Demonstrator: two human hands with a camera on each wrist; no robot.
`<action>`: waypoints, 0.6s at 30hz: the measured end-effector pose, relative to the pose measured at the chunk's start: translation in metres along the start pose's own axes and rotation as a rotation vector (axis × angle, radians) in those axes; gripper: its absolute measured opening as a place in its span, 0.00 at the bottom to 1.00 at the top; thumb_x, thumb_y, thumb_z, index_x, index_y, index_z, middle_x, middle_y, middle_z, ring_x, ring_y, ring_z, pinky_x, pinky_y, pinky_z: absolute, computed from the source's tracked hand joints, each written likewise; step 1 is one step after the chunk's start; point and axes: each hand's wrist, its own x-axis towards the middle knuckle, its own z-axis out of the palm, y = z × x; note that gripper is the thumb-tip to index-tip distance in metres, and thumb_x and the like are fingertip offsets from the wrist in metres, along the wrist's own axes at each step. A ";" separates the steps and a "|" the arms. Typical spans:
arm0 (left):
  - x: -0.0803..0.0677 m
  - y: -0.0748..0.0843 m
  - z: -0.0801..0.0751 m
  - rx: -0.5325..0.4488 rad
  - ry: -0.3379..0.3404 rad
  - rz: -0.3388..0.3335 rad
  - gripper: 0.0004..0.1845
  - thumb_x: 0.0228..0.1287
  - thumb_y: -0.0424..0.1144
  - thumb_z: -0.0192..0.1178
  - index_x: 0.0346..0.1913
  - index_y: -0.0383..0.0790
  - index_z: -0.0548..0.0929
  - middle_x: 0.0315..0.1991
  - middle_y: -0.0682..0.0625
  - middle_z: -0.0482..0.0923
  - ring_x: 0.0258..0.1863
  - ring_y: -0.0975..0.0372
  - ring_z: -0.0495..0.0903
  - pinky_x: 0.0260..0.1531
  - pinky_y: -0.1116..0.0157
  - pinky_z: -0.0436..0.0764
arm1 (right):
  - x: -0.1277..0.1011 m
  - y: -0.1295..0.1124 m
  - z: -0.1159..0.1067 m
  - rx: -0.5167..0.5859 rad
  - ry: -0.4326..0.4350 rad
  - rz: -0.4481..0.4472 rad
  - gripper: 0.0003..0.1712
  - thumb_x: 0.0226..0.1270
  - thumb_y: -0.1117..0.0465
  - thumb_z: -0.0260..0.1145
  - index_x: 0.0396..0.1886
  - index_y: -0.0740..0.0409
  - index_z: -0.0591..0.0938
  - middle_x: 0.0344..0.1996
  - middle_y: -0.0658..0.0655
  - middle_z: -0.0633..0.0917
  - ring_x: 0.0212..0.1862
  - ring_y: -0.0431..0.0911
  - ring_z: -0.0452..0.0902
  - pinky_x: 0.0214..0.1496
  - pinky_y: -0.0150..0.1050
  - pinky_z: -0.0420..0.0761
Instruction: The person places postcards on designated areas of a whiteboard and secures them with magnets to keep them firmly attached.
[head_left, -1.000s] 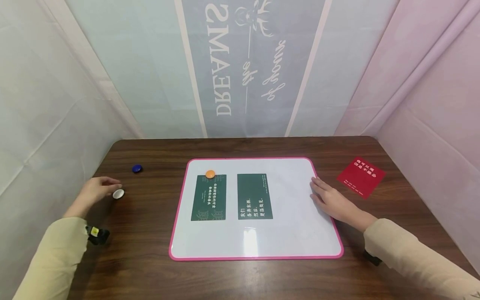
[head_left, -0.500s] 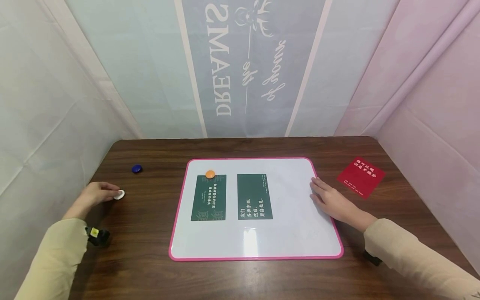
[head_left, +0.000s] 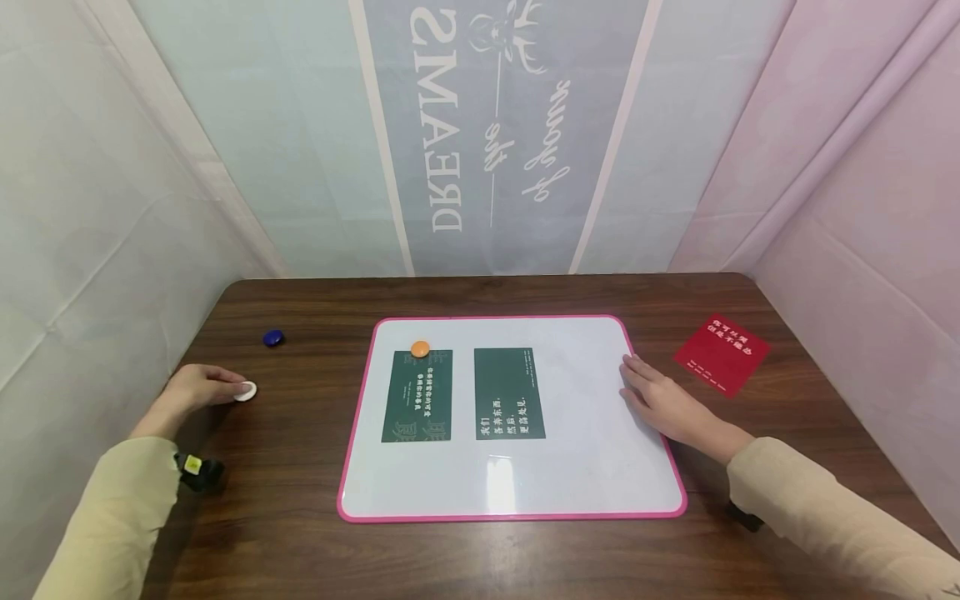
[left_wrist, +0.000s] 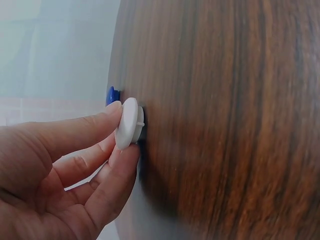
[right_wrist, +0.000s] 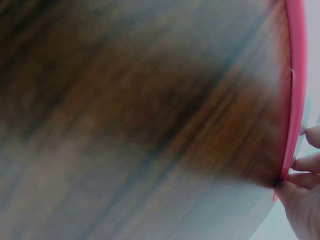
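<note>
My left hand [head_left: 197, 388] pinches a white round magnet [left_wrist: 128, 124] between thumb and fingertips, close to the tabletop at the left. In the left wrist view the magnet is tilted on edge, its flat back facing the wood. My right hand [head_left: 663, 406] lies with extended fingers across the right edge of a whiteboard [head_left: 585, 467] with a pink rim. The right wrist view shows the thumb against that rim [right_wrist: 297, 65]. On the board lie two green cards, a left one [head_left: 417, 408] with an orange magnet [head_left: 420, 349] over its top edge and a right one [head_left: 507, 383].
Beyond my left hand a blue magnet [head_left: 273, 338] sits on the wooden table [head_left: 315, 400]. To the right of the board lies a red square card [head_left: 722, 355], turned at an angle. Printed cloth [head_left: 517, 242] hangs behind the table, and pale cloth borders both sides.
My left hand has closed its pinch on the white magnet and shifted it slightly to the right. The right hand stays in place on the board.
</note>
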 end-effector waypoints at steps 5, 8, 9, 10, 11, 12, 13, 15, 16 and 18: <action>0.001 0.005 0.005 0.041 0.007 -0.030 0.26 0.52 0.43 0.67 0.41 0.19 0.78 0.23 0.57 0.80 0.23 0.72 0.77 0.27 0.70 0.79 | 0.000 0.000 0.001 -0.006 0.003 -0.002 0.35 0.60 0.55 0.64 0.63 0.68 0.66 0.63 0.68 0.65 0.65 0.61 0.56 0.56 0.53 0.69; 0.002 0.009 0.007 0.117 0.017 -0.048 0.27 0.52 0.48 0.66 0.42 0.23 0.79 0.25 0.55 0.81 0.25 0.70 0.77 0.32 0.64 0.78 | 0.000 0.000 0.001 -0.009 0.001 -0.001 0.35 0.60 0.56 0.64 0.63 0.68 0.66 0.63 0.67 0.65 0.65 0.61 0.56 0.56 0.52 0.69; 0.002 0.011 0.009 0.136 0.020 -0.048 0.28 0.52 0.49 0.66 0.42 0.23 0.79 0.25 0.55 0.82 0.26 0.70 0.77 0.34 0.62 0.77 | 0.001 0.001 0.001 -0.009 -0.003 0.001 0.35 0.60 0.56 0.64 0.63 0.68 0.66 0.64 0.67 0.64 0.65 0.61 0.56 0.56 0.52 0.69; 0.002 0.013 0.010 0.152 0.020 -0.044 0.28 0.52 0.50 0.66 0.42 0.24 0.79 0.26 0.54 0.82 0.27 0.69 0.77 0.36 0.60 0.77 | 0.001 0.001 0.001 -0.008 -0.006 0.003 0.35 0.60 0.56 0.63 0.63 0.68 0.65 0.64 0.67 0.64 0.66 0.61 0.56 0.56 0.52 0.68; 0.002 0.015 0.012 0.158 0.020 -0.039 0.28 0.52 0.50 0.66 0.42 0.24 0.80 0.27 0.53 0.82 0.27 0.69 0.77 0.37 0.59 0.77 | 0.001 0.001 0.001 -0.009 -0.009 0.006 0.35 0.60 0.56 0.63 0.63 0.68 0.65 0.64 0.67 0.64 0.66 0.60 0.55 0.56 0.51 0.68; 0.002 0.016 0.013 0.156 0.015 -0.031 0.27 0.53 0.49 0.65 0.42 0.24 0.79 0.27 0.53 0.82 0.27 0.68 0.78 0.37 0.58 0.77 | 0.001 0.001 0.001 -0.009 -0.011 0.006 0.35 0.60 0.56 0.63 0.63 0.68 0.65 0.64 0.67 0.64 0.66 0.60 0.55 0.56 0.52 0.68; 0.002 0.019 0.015 0.150 0.010 -0.025 0.27 0.53 0.49 0.65 0.42 0.24 0.79 0.27 0.53 0.83 0.27 0.68 0.78 0.37 0.58 0.77 | 0.001 0.001 0.001 -0.009 -0.014 0.007 0.35 0.60 0.56 0.63 0.63 0.68 0.65 0.64 0.67 0.64 0.66 0.60 0.55 0.56 0.52 0.68; 0.002 0.023 0.018 0.130 -0.001 -0.009 0.26 0.54 0.47 0.65 0.43 0.23 0.79 0.27 0.52 0.83 0.27 0.69 0.79 0.35 0.61 0.78 | 0.001 0.001 0.001 -0.010 -0.016 0.006 0.35 0.61 0.56 0.63 0.64 0.68 0.65 0.64 0.67 0.64 0.66 0.61 0.55 0.56 0.52 0.68; 0.002 0.025 0.019 0.120 -0.006 -0.001 0.26 0.54 0.46 0.65 0.43 0.23 0.79 0.27 0.53 0.82 0.26 0.69 0.79 0.34 0.62 0.79 | 0.001 0.001 0.001 -0.010 -0.016 0.006 0.35 0.61 0.55 0.63 0.64 0.68 0.65 0.64 0.67 0.64 0.66 0.60 0.55 0.56 0.51 0.68; 0.003 0.028 0.023 0.112 -0.014 0.013 0.25 0.54 0.45 0.65 0.42 0.22 0.79 0.27 0.53 0.82 0.26 0.70 0.79 0.32 0.65 0.79 | 0.001 0.001 0.002 -0.011 -0.013 0.006 0.35 0.61 0.55 0.63 0.64 0.68 0.65 0.64 0.67 0.64 0.66 0.60 0.55 0.56 0.51 0.69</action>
